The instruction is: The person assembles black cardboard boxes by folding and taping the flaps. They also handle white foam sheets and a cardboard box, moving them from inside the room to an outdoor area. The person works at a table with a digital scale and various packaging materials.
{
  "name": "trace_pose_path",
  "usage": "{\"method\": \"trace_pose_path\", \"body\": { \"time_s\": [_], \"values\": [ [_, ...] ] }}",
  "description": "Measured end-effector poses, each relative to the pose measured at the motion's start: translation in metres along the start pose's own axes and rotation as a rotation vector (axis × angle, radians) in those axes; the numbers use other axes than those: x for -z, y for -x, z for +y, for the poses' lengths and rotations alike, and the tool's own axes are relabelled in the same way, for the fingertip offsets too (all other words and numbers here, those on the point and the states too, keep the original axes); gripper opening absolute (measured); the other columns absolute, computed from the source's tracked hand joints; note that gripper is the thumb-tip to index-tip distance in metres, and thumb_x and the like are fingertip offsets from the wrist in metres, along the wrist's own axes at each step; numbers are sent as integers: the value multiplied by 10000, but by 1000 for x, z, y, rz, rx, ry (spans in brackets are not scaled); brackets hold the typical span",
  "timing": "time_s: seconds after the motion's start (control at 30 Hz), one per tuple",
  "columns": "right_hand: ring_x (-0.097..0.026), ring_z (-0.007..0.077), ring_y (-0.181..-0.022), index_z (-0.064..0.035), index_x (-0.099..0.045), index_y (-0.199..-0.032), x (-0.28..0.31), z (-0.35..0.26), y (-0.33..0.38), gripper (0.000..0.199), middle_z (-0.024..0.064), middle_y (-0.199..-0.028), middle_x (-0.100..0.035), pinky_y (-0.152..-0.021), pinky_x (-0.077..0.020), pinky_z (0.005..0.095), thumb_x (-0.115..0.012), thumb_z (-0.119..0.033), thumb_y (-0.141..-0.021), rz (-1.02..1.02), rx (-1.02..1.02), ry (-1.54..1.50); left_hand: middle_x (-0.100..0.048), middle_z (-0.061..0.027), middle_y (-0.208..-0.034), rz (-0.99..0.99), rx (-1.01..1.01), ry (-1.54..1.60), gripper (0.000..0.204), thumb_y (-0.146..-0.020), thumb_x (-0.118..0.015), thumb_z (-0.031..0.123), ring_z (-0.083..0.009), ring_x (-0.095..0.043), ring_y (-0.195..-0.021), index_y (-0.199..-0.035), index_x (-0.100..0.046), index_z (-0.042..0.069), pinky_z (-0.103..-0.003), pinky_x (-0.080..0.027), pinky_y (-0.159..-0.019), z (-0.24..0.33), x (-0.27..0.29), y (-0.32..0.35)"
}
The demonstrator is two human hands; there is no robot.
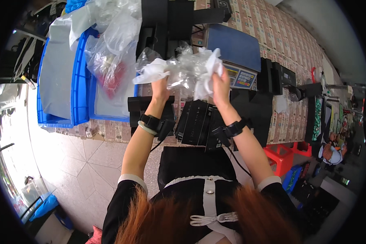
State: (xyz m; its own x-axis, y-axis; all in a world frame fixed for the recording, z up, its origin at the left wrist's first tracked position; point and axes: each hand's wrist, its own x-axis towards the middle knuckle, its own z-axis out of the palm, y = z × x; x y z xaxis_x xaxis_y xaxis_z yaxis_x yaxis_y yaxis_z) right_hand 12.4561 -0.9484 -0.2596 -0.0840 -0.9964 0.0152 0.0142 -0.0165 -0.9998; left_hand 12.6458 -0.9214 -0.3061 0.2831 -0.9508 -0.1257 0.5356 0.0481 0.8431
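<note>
Both of my hands hold a crumpled clear plastic bag (184, 67) with whitish bunched ends, stretched between them above the table. My left hand (160, 87) is closed on its left end, the fingers mostly covered by the plastic. At the other end, my right hand (221, 87) grips the whitish edge, its thumb and fingers partly hidden. Below the bag lie several flat black boxes (194, 122) near the table's front edge. A dark band with a cabled black device sits on each wrist.
Right of the bag stands a weighing scale (234, 45) with a blue-grey pan. Blue plastic crates (74, 91) at the left hold clear bags, one with something red inside. More black boxes (252, 112) lie at the right. A red stool (279, 158) stands beside the table.
</note>
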Motion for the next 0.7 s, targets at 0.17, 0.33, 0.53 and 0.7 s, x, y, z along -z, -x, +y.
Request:
{"method": "trace_pose_path", "body": {
  "time_s": [0.17,0.33,0.53,0.7],
  "values": [
    [-450,160,-1039,-25,-321,-1252,-44,-38,39,576,75,-1151,-444,-846,-397,291,-623,-169,-783,-289,-389,-685,-566,-103,-1036,-412,656,661,322,-825,-550,185,-233,-579,-898,-1091,-498,13,-332,-472,-813,-8,-8,18],
    [-543,183,-886,-1,-448,-1148,-6,-29,21,491,104,-988,-550,-771,-446,303,-629,-71,-697,-190,-478,-443,-470,-109,-1188,-694,85,-761,429,-784,-561,59,-207,-478,-1074,-1194,-435,39,-319,-391,-913,-20,-48,44],
    [-596,180,-751,-25,-550,-977,47,-26,-3,212,71,-872,-594,-666,-500,300,-485,-27,-776,274,-396,-785,-516,-120,-1148,-805,63,-736,436,-762,-541,16,-211,-489,-1065,-1187,-445,-2,-300,-347,-930,3,-124,43],
    [-566,259,-917,-23,-477,-1097,144,-11,-27,362,110,-1028,-544,-806,-475,380,-461,-307,-873,280,-171,-1054,-601,-98,-1016,-420,88,-477,257,-853,-480,80,-132,-551,-945,-1087,-539,-12,-247,-408,-823,7,-150,24]
  ]
}}
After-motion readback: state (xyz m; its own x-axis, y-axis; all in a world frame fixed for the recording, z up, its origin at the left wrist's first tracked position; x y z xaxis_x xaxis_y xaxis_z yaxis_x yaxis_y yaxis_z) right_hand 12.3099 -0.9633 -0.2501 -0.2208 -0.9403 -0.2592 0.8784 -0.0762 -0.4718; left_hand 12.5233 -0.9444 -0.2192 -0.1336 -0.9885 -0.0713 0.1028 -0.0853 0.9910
